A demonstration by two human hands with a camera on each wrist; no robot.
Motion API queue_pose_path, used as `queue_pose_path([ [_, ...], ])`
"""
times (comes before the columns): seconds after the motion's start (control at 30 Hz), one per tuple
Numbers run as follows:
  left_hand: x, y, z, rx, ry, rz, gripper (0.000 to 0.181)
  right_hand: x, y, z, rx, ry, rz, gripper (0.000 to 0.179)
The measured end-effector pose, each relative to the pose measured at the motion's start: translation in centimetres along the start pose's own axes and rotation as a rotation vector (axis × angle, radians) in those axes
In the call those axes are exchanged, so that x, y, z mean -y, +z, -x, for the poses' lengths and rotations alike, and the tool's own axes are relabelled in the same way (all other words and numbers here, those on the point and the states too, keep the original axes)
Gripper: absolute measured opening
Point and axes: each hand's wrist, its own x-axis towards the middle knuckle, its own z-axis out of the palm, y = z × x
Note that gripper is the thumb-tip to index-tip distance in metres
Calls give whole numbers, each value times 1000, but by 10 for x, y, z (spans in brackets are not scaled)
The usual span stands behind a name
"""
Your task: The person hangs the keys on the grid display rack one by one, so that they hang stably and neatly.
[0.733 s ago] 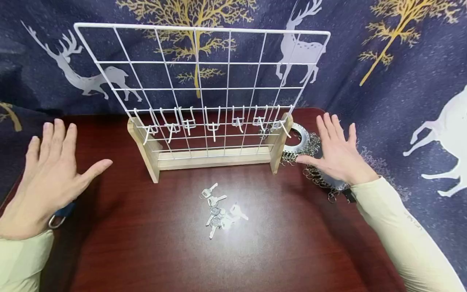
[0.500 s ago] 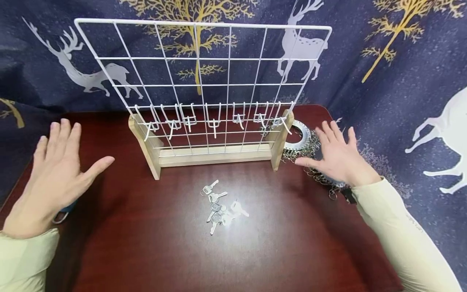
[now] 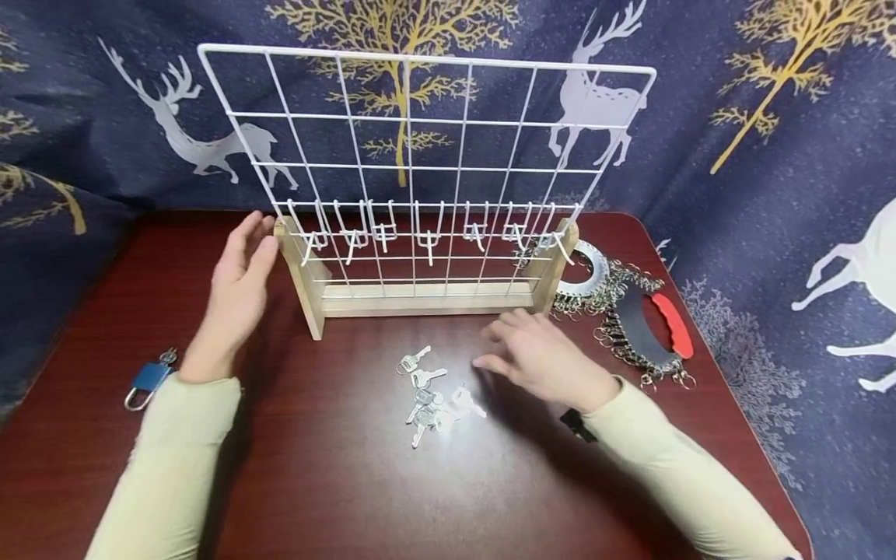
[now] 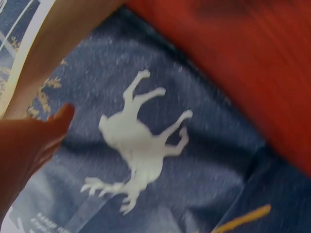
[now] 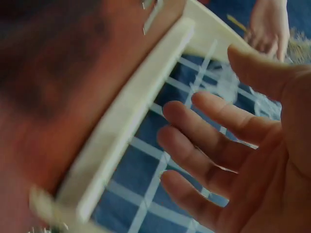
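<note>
A white wire grid rack (image 3: 435, 167) stands in a wooden base (image 3: 427, 302), with several white hooks (image 3: 429, 237) hung across it. My left hand (image 3: 241, 292) is beside the base's left upright (image 3: 302, 284), fingertips right at its edge. In the left wrist view, the left hand (image 4: 29, 150) shows its thumb extended. My right hand (image 3: 539, 356) hovers in front of the right upright, holding nothing. Its fingers (image 5: 214, 141) are loosely bent and spread in the right wrist view. Several silver keys (image 3: 423, 420) lie between the hands on the dark red table.
A blue padlock (image 3: 150, 377) with a small key ring lies on the left. At the right are a silver ring-shaped plate (image 3: 593, 268) and a grey curved plate with a red handle (image 3: 673, 325), both fringed with small rings. A black object (image 3: 577, 424) sits by my right wrist.
Both hands have moved inward from the sides: the left to the rack's left upright, the right toward the keys. The padlock and red handle have come into fuller view.
</note>
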Motion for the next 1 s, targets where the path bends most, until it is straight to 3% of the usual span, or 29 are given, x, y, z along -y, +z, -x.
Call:
queue_pose_path([
  [0.13, 5, 19, -8, -66, 16, 140, 47, 9, 21, -26, 37, -92, -56, 33],
  [0.33, 9, 30, -14, -156, 47, 295, 38, 22, 32, -68, 121, -198, -150, 11],
  [0.6, 13, 37, -14, -202, 156, 572, 28, 40, 49, -96, 213, -193, -100, 18],
  [0.77, 8, 42, -21, -226, 209, 627, 27, 46, 55, -102, 248, -157, -104, 21],
  [1.0, 8, 50, -27, -253, 199, 595, 21, 49, 64, -103, 290, -137, -102, 23],
])
